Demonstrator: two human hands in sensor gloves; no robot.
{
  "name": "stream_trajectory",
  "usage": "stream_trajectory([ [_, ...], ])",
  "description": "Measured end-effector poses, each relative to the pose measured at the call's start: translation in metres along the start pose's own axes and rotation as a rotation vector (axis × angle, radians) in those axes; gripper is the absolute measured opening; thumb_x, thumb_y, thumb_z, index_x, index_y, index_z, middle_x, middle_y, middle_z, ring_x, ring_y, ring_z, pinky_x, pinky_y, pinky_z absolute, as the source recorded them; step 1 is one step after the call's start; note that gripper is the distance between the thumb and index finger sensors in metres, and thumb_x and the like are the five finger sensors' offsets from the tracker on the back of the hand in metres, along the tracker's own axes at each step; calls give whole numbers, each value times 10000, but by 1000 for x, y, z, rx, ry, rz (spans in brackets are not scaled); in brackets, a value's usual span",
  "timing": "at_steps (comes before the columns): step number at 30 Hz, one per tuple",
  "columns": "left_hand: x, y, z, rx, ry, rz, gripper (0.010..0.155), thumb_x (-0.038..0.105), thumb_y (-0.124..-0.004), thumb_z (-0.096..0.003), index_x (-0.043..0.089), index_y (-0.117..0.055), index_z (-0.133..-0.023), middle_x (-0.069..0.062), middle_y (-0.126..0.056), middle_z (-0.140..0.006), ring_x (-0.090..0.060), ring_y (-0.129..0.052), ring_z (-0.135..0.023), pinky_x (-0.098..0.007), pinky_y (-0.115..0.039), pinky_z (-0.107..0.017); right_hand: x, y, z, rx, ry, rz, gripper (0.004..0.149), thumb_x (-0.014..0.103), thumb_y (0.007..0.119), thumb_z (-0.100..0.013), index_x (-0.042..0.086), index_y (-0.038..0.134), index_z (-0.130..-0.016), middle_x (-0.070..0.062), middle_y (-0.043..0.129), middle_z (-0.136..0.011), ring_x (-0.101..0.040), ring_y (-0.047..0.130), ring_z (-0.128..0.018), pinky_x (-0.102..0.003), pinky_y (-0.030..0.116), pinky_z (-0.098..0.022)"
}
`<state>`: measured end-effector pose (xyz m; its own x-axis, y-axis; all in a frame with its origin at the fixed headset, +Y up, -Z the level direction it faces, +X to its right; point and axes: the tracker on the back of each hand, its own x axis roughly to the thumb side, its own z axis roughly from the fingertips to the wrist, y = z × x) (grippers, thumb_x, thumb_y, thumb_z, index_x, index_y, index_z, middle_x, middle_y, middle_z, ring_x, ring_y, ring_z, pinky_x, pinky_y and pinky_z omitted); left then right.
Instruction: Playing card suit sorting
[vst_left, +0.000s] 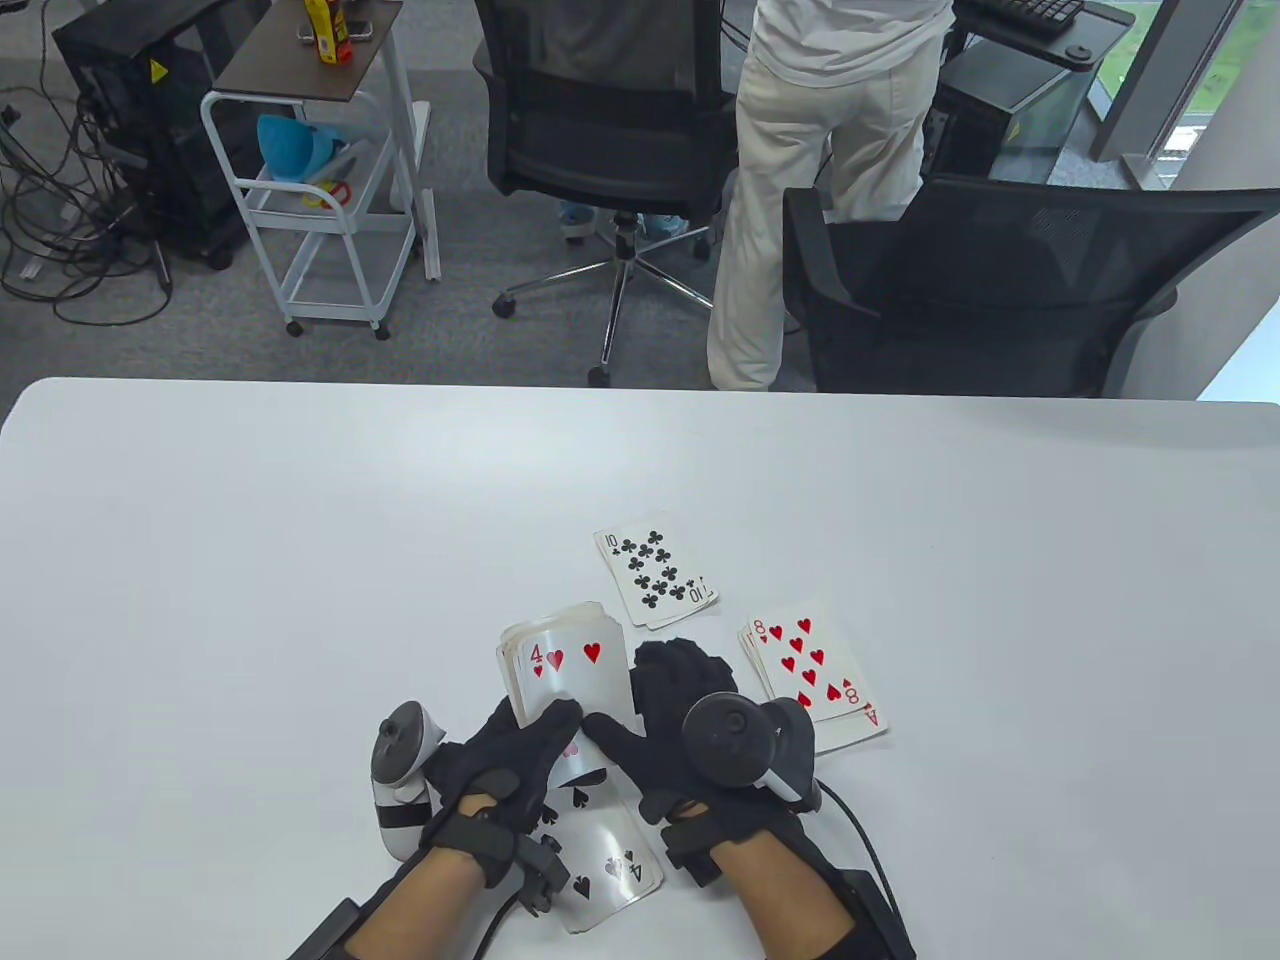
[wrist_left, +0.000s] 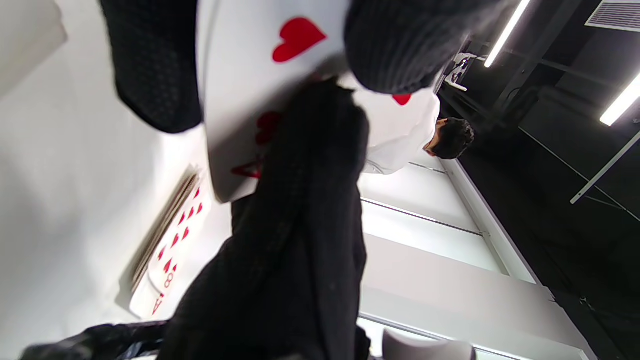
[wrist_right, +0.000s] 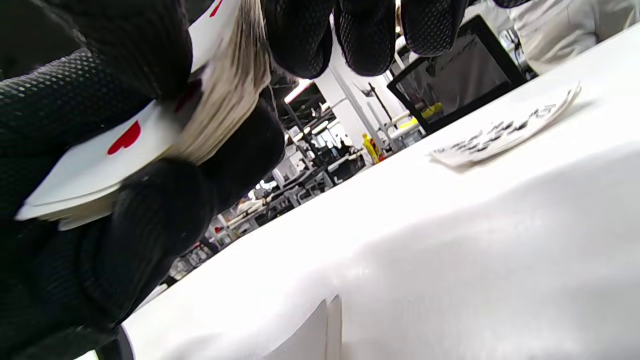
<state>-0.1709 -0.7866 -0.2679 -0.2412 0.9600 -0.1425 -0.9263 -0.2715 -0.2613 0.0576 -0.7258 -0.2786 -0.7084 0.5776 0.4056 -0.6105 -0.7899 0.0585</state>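
A: Which step is this?

B: Mid-sort, I'd say. The left hand (vst_left: 500, 765) holds the deck (vst_left: 570, 675) face up just above the table (vst_left: 250, 560), near the middle of its near edge, fingers curled under it and the thumb lying across the top card. That top card is the four of hearts (vst_left: 575, 665).

A: And the right hand (vst_left: 680, 720)?

B: It is at the deck's right side, thumb reaching onto the face of the four and fingers wrapped round the far long edge. The right wrist view shows its fingertips (wrist_right: 367, 35) against the edge of the deck. So both hands grip the deck, and the right looks ready to draw the top card off.

A: Where would it go?

B: Three heaps lie face up. The clubs pile (vst_left: 655, 580), ten on top, sits further in toward the table's middle. The hearts pile (vst_left: 815, 685), eight on top with an ace peeking out beneath, lies just right of the right hand. The spades pile (vst_left: 605, 860), a four showing, lies at the near edge, partly under the left wrist.

A: So hearts.

B: That's my judgement: slide off only the single card, carry it a short way right, and lay it on the eight. The danger is dragging a second card along.
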Motion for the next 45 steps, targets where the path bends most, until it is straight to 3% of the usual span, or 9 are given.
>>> stream_trajectory([
  [6,0,-3,0,-11,-3,6,586,458,-853,-559,260,-602,-1050,-2,-807,-1007,-298,-945,-845,-404,-943,-510,6,-3,1,-57,-20,19,653,569,862,-503,59,671,-864,-237,564,-1070,-538,529,-996,-747,410,-671],
  [10,-3,-4,-1,-39,29,42,594,486,-840,-561,257,-599,-1053,-8,-799,-1013,-306,-935,-850,-409,-933,-515,4,-3,2,-102,-24,-54,567,496,874,-508,46,712,-813,-227,630,-1037,-524,595,-974,-737,442,-670],
  [21,-4,-5,0,-72,48,62,606,502,-834,-562,261,-588,-1060,-9,-781,-1027,-310,-920,-865,-410,-928,-527,3,-13,4,-207,-52,-91,394,365,788,-553,19,855,-730,-190,783,-967,-473,728,-926,-717,496,-671],
  [25,-4,-5,-1,-77,53,95,604,502,-833,-563,266,-588,-1061,-6,-778,-1031,-310,-917,-870,-409,-928,-530,1,-16,4,-220,-45,-79,394,375,775,-559,46,888,-744,-182,808,-953,-473,740,-914,-711,509,-665],
  [31,-3,-4,-1,-79,58,126,606,502,-834,-563,266,-585,-1063,-6,-775,-1033,-310,-914,-873,-410,-928,-531,-4,-20,4,-263,-12,-74,498,432,851,-531,57,792,-854,-201,723,-1000,-489,680,-940,-712,500,-667],
  [39,-2,-2,0,-65,51,138,595,496,-826,-567,267,-586,-1061,-6,-779,-1030,-308,-917,-870,-408,-930,-529,-9,-31,6,-303,15,-95,420,367,817,-551,72,794,-849,-196,723,-1000,-485,679,-942,-711,500,-668],
  [45,-3,-2,1,-66,56,136,589,493,-819,-570,264,-587,-1061,-8,-781,-1028,-308,-922,-865,-406,-932,-526,-29,-57,9,-394,92,-131,397,346,787,-562,75,797,-852,-197,723,-1001,-485,678,-942,-710,500,-667],
])
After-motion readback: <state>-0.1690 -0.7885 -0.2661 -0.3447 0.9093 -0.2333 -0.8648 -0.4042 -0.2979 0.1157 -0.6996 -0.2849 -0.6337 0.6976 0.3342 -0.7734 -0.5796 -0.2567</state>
